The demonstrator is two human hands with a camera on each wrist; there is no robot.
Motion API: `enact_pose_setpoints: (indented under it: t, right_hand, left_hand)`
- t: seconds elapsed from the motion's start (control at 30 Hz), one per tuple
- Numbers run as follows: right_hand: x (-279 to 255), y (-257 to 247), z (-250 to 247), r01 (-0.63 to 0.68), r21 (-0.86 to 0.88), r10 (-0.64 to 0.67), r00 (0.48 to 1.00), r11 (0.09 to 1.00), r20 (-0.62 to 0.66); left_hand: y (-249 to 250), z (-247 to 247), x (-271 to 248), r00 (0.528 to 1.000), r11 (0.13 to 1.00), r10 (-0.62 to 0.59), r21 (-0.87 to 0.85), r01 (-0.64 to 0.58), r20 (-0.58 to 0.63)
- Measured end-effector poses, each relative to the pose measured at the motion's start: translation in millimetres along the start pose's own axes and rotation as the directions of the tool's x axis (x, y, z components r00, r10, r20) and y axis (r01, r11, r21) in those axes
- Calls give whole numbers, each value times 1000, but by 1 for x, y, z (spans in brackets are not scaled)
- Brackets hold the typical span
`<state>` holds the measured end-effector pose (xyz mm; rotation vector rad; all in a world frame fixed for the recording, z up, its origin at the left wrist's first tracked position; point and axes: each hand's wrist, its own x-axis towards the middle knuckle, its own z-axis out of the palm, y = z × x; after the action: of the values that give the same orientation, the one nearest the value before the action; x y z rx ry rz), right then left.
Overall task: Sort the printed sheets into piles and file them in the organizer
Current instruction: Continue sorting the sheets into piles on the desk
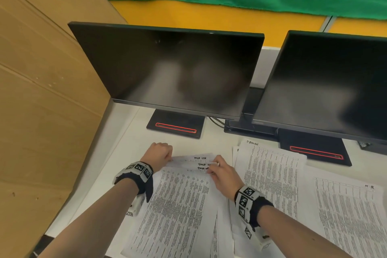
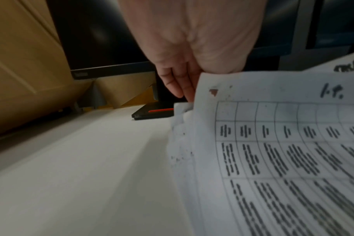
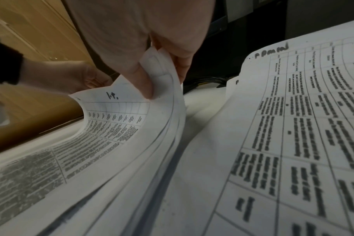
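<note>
A stack of printed sheets (image 1: 178, 205) with dense tables lies on the white desk (image 1: 129, 132) in front of me. My left hand (image 1: 161, 154) holds its top left corner with curled fingers (image 2: 178, 84). My right hand (image 1: 215, 168) pinches the top right corner of several sheets (image 3: 115, 127) between thumb and fingers (image 3: 144, 83) and lifts it, so the pages fan apart. Handwritten labels show along the top edges. In the left wrist view the raised sheet (image 2: 283, 151) curves up beside the palm. No organizer is in view.
A second pile of sheets (image 1: 272, 174) lies to the right, a third (image 1: 347, 216) further right. Two dark monitors (image 1: 171, 69) (image 1: 326, 88) stand behind on black bases (image 1: 176, 125). A brown cardboard wall (image 1: 41, 111) borders the desk's left side.
</note>
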<state>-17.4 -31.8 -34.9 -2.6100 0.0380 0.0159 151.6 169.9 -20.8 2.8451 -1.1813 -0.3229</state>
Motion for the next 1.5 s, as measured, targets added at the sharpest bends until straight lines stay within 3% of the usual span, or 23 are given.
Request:
enact_pose_setpoints:
  t: [0.13, 0.27, 0.37, 0.5, 0.6, 0.7, 0.8, 0.93, 1.03, 1.17, 1.33, 1.43, 1.5]
  right_hand:
    - [-1, 0, -1, 22, -17, -22, 1000, 1000, -5]
    - [-4, 1, 3, 66, -51, -68, 997, 996, -21]
    - [-3, -1, 0, 35, -29, -36, 999, 999, -33]
    - [-3, -1, 1, 26, -24, -28, 997, 999, -75]
    - [-1, 2, 6, 25, -36, -28, 996, 999, -82]
    - [0, 5, 12, 41, -67, -47, 996, 997, -77]
    - [-1, 4, 13, 64, -107, -74, 993, 992, -88]
    - [-3, -2, 6, 69, -279, -90, 994, 958, -66]
    - [-5, -6, 1, 45, -353, -78, 994, 935, -79]
    - [-1, -7, 0, 35, -341, -74, 992, 940, -101]
    - [2, -1, 4, 70, -138, -76, 996, 988, -36]
    - [4, -1, 2, 68, -93, -66, 998, 993, 21]
    - [4, -3, 0, 67, -72, -65, 997, 995, 29]
  left_hand:
    - [-1, 4, -3, 998, 992, 59, 112, -55, -32]
    - [-3, 1, -7, 992, 991, 114, 78, -110, -50]
    - [-6, 0, -9, 976, 987, 156, 74, -146, -150]
    - [-5, 0, -17, 963, 972, 68, -201, -122, -259]
    - [0, -5, -24, 988, 910, 20, -407, -82, -155]
    - [1, -8, -27, 999, 902, 45, -431, -34, 14]
    - [-1, -6, -22, 999, 865, -33, -499, 47, 38]
    - [-5, 2, -12, 961, 903, -258, -329, 275, 98]
    - [-6, 1, -8, 951, 941, -265, -171, 291, 160]
    - [-5, -11, -8, 983, 984, -171, -38, 174, 60]
    - [-1, -13, -12, 999, 996, 8, 87, -4, -41]
    - [-1, -16, -20, 974, 986, 116, 143, -89, -193]
    - [1, -17, -26, 938, 993, 116, 46, -107, -326]
